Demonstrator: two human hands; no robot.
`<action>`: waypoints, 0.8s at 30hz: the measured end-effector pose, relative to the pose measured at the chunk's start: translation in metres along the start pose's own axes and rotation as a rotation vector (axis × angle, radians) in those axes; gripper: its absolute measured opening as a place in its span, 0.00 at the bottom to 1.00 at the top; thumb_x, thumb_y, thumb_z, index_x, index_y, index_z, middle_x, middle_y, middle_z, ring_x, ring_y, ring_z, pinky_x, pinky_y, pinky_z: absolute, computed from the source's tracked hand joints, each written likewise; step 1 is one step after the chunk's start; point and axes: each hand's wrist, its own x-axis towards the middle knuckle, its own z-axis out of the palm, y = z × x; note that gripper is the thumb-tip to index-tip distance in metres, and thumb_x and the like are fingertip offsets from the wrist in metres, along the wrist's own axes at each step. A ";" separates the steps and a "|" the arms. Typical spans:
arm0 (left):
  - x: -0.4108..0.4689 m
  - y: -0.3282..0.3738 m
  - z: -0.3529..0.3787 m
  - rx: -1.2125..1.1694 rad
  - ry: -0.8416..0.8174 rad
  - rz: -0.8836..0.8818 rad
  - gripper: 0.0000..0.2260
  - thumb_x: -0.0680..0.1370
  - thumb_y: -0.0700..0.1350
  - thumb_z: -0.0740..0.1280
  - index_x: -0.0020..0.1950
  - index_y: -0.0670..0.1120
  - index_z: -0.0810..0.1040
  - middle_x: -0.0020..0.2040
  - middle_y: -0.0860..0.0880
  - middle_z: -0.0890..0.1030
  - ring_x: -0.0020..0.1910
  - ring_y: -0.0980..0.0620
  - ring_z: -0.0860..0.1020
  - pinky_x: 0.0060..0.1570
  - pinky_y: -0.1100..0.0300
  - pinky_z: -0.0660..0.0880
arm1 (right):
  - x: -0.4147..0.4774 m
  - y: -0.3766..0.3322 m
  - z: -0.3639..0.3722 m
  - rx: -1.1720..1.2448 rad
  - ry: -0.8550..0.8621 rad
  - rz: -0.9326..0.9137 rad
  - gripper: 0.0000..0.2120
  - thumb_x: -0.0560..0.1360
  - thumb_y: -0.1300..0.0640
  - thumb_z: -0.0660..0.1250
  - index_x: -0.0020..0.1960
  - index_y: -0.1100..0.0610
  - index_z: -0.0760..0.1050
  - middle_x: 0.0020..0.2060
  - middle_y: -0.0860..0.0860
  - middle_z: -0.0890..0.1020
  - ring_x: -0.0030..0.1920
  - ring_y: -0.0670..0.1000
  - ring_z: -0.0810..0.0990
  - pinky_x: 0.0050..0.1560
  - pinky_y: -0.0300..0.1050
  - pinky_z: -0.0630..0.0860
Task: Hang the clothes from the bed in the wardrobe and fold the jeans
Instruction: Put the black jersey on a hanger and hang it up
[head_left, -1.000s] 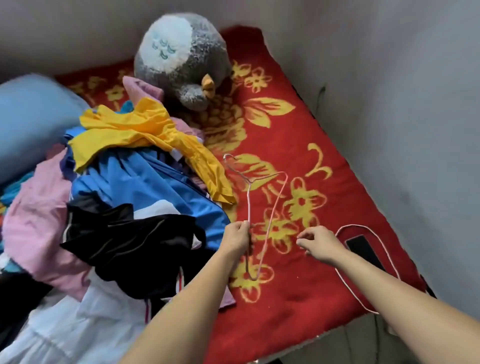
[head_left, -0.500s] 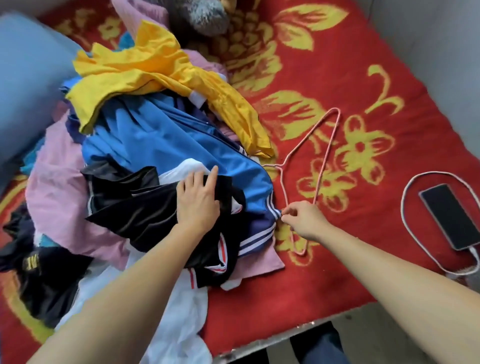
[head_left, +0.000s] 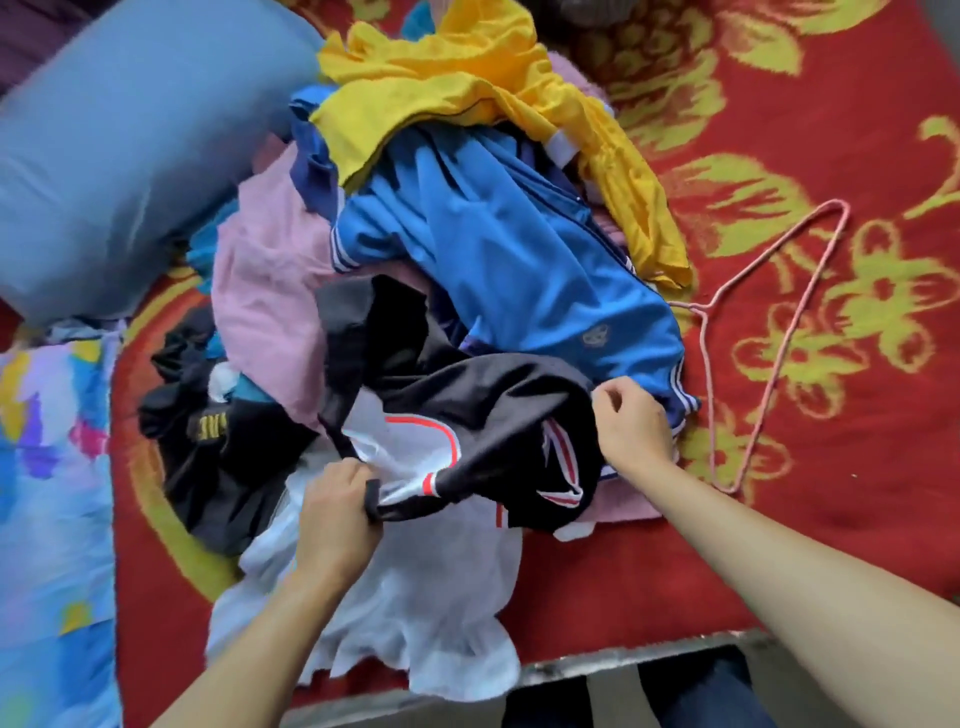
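Observation:
A heap of clothes lies on the bed's red floral blanket (head_left: 857, 467). On top of the heap near me is a black jersey with white and red trim (head_left: 467, 405). My left hand (head_left: 337, 514) grips its lower left edge. My right hand (head_left: 631, 428) pinches its right edge, fingers closed on the cloth. Behind it lie a blue track jacket (head_left: 509, 249), a yellow garment (head_left: 467, 78), a pink garment (head_left: 270, 301) and a white garment (head_left: 415, 597). A pink wire hanger (head_left: 769, 332) lies flat on the blanket to the right of the heap, touched by neither hand.
A blue-grey pillow (head_left: 114, 156) lies at the back left. A bright patterned sheet (head_left: 47, 493) covers the left side. Another black garment with yellow lettering (head_left: 208, 431) sits left of the jersey. The bed's metal edge (head_left: 597, 670) runs along the bottom.
My right hand let go of the pink hanger, which now lies on the blanket, and moved left onto the black jersey. My left hand closed on the jersey's edge. The view tilted down.

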 end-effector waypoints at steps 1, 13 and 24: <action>-0.009 -0.007 0.008 0.074 -0.171 -0.003 0.12 0.63 0.34 0.65 0.43 0.45 0.80 0.41 0.47 0.77 0.42 0.40 0.76 0.36 0.53 0.69 | -0.006 -0.003 0.000 -0.046 0.024 -0.088 0.07 0.75 0.56 0.63 0.53 0.53 0.76 0.49 0.52 0.81 0.53 0.55 0.78 0.52 0.49 0.73; -0.011 0.013 0.041 -0.225 0.131 0.097 0.29 0.65 0.34 0.71 0.66 0.43 0.74 0.63 0.37 0.73 0.58 0.37 0.74 0.50 0.46 0.75 | -0.046 0.020 0.060 -0.154 -0.186 -0.060 0.03 0.71 0.53 0.72 0.43 0.52 0.81 0.38 0.51 0.82 0.44 0.52 0.80 0.43 0.46 0.71; -0.008 0.059 0.048 -0.355 0.099 0.044 0.23 0.77 0.55 0.63 0.68 0.44 0.71 0.70 0.40 0.68 0.69 0.42 0.67 0.63 0.46 0.70 | 0.021 -0.043 -0.048 0.694 0.099 0.119 0.10 0.78 0.59 0.62 0.58 0.51 0.73 0.51 0.53 0.80 0.49 0.49 0.80 0.45 0.47 0.79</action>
